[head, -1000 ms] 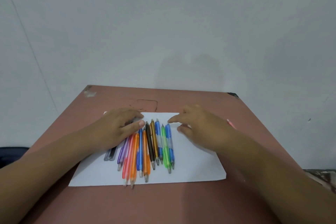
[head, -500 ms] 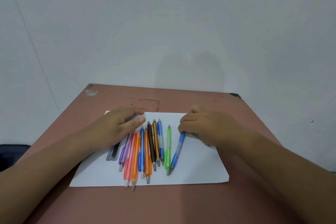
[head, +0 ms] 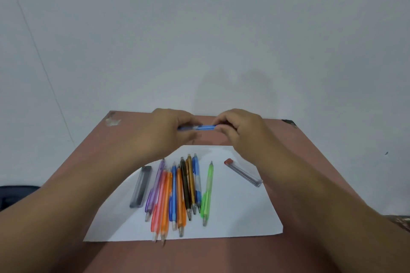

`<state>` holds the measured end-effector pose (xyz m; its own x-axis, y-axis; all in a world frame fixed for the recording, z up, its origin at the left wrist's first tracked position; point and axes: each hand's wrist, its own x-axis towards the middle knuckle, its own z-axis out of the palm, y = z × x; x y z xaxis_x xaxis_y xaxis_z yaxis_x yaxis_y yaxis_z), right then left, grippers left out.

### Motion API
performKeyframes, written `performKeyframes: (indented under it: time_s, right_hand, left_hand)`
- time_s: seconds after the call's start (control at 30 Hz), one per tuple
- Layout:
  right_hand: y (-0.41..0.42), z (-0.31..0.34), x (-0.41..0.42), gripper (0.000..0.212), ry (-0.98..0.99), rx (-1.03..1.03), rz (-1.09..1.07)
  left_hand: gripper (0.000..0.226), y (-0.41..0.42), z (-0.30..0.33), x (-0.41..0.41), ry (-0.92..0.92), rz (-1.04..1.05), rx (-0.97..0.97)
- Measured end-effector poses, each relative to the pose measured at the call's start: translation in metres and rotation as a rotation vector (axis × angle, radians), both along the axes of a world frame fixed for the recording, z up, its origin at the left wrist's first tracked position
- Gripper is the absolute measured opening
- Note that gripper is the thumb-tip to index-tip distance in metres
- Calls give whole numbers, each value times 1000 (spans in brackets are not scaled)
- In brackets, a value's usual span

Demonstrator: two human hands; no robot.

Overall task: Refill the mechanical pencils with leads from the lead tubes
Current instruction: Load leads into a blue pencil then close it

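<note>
A blue mechanical pencil (head: 205, 127) is held level above the far part of the table. My left hand (head: 170, 128) grips its left end and my right hand (head: 241, 127) pinches its right end. Below, on a white sheet of paper (head: 241, 217), lie several coloured mechanical pencils (head: 175, 193) side by side, with a green pencil (head: 207, 190) a little apart on the right. A dark grey lead tube (head: 141, 186) lies left of the row. A clear lead tube with a red cap (head: 243, 172) lies at the right of the sheet.
The brown table (head: 221, 255) stands against a pale wall (head: 199, 29). A chipped patch (head: 113, 120) marks its far left corner. Something dark (head: 13, 195) shows beyond the table's left edge.
My right hand has lifted the blue pencil off the sheet, and my left hand has left the row and taken the pencil's other end. The red-capped tube is now uncovered.
</note>
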<state>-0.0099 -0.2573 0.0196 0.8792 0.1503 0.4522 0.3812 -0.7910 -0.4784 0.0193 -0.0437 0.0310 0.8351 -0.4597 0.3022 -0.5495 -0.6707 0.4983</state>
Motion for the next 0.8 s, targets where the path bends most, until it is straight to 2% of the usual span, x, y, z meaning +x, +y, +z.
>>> performKeyframes:
  time_s: [0.07,0.17,0.23,0.3,0.43,0.5,0.63,0.8]
  right_hand:
    - [6,-3,2,4,5,247,-35]
    - [14,-12,4,7,143,688,-75]
    - [15,-21,7,11,212,789,-85]
    - [11,-29,9,17,225,728,-104]
    - [-8,-37,13,27,144,267,-120]
    - [-11,-37,14,27,181,103,-127]
    - [-14,-37,19,11,261,57,-179]
    - [-16,-43,24,13,328,90,-146]
  left_hand:
    - [18,1,-9,7,-33,29,-41]
    - [22,9,-30,17,-9,27,-114]
    - [23,16,-44,25,-6,6,-142]
    - [26,24,-57,32,-24,-20,-138]
    - [27,36,-69,44,-36,-13,-92]
    - [24,38,-71,49,-36,-26,-72]
    - [21,39,-72,55,-38,-52,-40]
    - [18,38,-70,52,-28,-76,-15]
